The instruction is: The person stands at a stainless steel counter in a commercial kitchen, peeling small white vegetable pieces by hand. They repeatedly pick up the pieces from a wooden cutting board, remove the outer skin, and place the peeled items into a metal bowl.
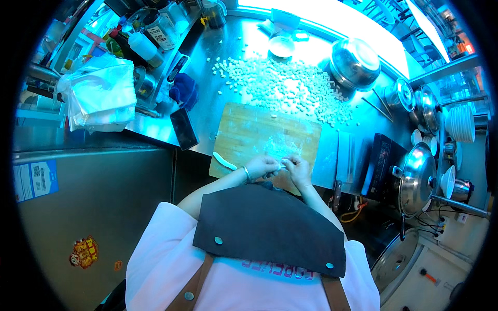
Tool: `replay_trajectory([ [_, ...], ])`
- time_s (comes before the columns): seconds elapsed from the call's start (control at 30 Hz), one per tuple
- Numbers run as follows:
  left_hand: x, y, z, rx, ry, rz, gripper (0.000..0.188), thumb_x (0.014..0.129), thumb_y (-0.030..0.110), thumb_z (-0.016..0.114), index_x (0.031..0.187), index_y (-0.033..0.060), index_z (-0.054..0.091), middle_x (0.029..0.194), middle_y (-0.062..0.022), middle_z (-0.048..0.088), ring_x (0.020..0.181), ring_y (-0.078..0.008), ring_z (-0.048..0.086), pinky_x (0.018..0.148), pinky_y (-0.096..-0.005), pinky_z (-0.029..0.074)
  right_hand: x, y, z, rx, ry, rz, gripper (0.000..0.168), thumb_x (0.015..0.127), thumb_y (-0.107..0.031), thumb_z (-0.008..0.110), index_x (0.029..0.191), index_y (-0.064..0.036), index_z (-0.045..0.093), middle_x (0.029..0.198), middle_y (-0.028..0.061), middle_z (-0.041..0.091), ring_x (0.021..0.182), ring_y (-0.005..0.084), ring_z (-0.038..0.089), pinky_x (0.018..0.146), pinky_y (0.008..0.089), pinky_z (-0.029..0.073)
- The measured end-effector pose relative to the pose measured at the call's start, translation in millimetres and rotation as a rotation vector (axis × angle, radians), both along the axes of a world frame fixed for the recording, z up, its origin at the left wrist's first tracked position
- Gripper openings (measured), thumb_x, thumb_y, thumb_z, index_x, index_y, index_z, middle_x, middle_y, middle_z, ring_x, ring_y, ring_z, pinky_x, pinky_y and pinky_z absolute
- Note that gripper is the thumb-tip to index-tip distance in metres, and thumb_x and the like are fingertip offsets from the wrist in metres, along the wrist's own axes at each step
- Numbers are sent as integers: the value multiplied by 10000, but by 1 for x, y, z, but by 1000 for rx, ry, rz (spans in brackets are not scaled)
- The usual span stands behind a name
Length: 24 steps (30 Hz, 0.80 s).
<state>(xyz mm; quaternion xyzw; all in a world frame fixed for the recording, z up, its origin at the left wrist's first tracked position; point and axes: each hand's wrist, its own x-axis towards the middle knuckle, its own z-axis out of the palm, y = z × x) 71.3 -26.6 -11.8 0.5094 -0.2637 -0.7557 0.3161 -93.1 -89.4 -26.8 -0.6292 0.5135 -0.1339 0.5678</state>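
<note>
My left hand (263, 167), with a bracelet at the wrist, and my right hand (297, 169) meet over the near part of a wooden cutting board (249, 128). Their fingertips pinch a small whitish piece, probably dough, between them; its shape is mostly hidden. Loose flour (279, 144) is scattered on the board just beyond my hands. A white dough strip (224, 161) lies at the board's near left corner. Many small pale pieces (288, 83) are spread over the steel counter behind the board, and one lies at the board's far edge.
On the right are a long-bladed knife (344, 159), a black induction cooker (383, 165), a lidded steel pot (418, 180) and chopsticks (379, 107). A steel bowl (355, 65) and a small white bowl (281, 46) stand at the back. On the left are a phone (184, 129) and a blue cloth (184, 91).
</note>
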Motion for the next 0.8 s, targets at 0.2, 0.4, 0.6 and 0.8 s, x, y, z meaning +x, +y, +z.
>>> replay_trajectory([
  [0.2, 2, -1, 4, -48, -196, -51, 188, 843, 237, 500, 867, 91, 616, 650, 26, 515, 530, -53, 408, 500, -207, 379, -25, -15, -20, -448, 546, 360, 250, 647, -243, 687, 701, -32, 566, 702, 143, 588, 656, 309, 560, 575, 379, 431],
  [0.4, 3, 7, -6, 42, -248, 82, 234, 834, 241, 510, 1003, 102, 593, 668, 18, 527, 527, -57, 416, 455, -219, 383, -4, -38, -16, -264, 656, 94, 302, 680, -302, 658, 768, -44, 528, 732, 156, 591, 706, 316, 570, 604, 398, 430],
  [0.6, 5, 4, 5, 92, -193, 152, 210, 834, 268, 533, 826, 63, 577, 684, 10, 536, 549, -67, 453, 469, -215, 395, -1, -36, -34, -272, 272, -133, 196, 785, -164, 567, 924, -28, 543, 843, 127, 607, 808, 257, 583, 686, 351, 449],
  [0.8, 2, 5, 2, 97, 14, 216, 207, 842, 265, 529, 800, 67, 570, 674, 14, 532, 582, -64, 473, 515, -206, 406, 9, 2, 3, 117, -351, 33, 205, 777, -75, 594, 962, 5, 559, 899, 46, 585, 880, 121, 542, 778, 251, 430],
])
